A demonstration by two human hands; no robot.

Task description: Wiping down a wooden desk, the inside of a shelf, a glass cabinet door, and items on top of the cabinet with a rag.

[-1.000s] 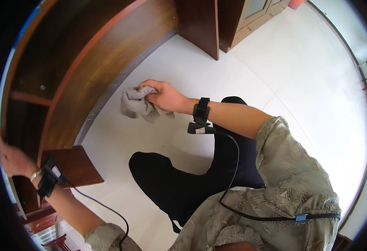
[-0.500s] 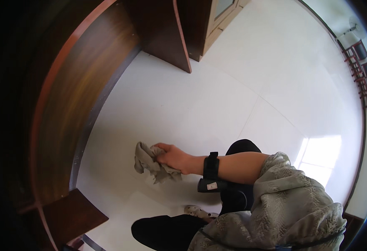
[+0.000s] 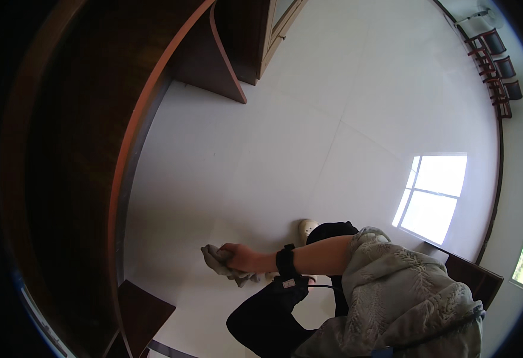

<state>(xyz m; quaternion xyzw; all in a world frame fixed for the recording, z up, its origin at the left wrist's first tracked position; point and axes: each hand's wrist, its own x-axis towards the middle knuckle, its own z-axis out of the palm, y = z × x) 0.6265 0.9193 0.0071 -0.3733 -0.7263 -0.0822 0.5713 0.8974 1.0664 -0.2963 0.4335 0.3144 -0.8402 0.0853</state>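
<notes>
My right hand is closed round a crumpled grey-beige cloth, held low over the pale tiled floor. Folds of the cloth hang out beyond the fingers and beneath them. A black wrist strap with a small dark box on it sits on the forearm. The patterned grey sleeve is pushed up toward the elbow. My bent knee in black trousers is just below the hand. My left hand does not show.
Dark wooden furniture with a reddish edge curves along the left, and an upright panel juts from it. A low brown board is at lower left. Several chairs line the far right wall. The floor reflects a window.
The view has shifted, with the wooden furniture now filling more of the left. My right hand and the cloth appear lower in the picture, and a light shoe shows behind the arm.
</notes>
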